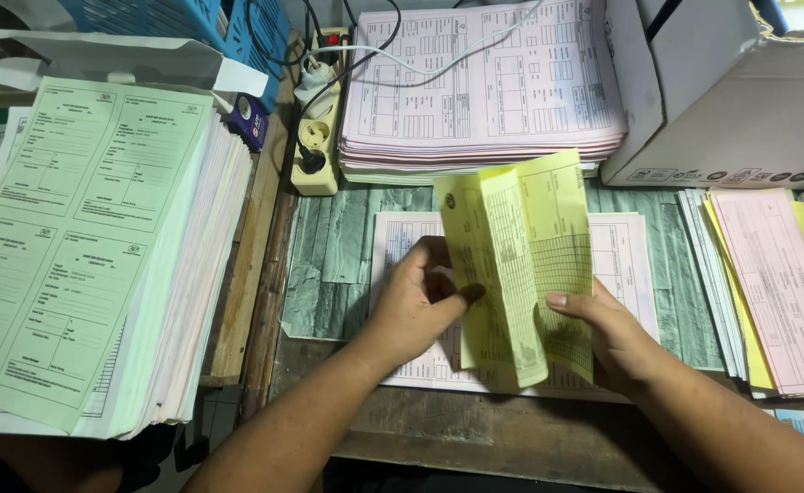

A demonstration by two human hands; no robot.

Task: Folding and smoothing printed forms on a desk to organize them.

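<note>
Both forearms reach in; the left hand (417, 306) and right hand (607, 333) pinch a folded yellow form (521, 265) upright above the white sheet (626, 260), keeping its pages parted.

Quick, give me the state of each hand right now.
Left hand: closed on the left edge of the folded yellow form.
Right hand: gripping the same yellow form at its right edge, thumb on top.

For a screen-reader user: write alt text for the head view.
Two hands, left hand and right hand, hold a folded yellow form upright over a white printed sheet on a desk. Tall stacks of green forms and pink forms sit around.
</note>
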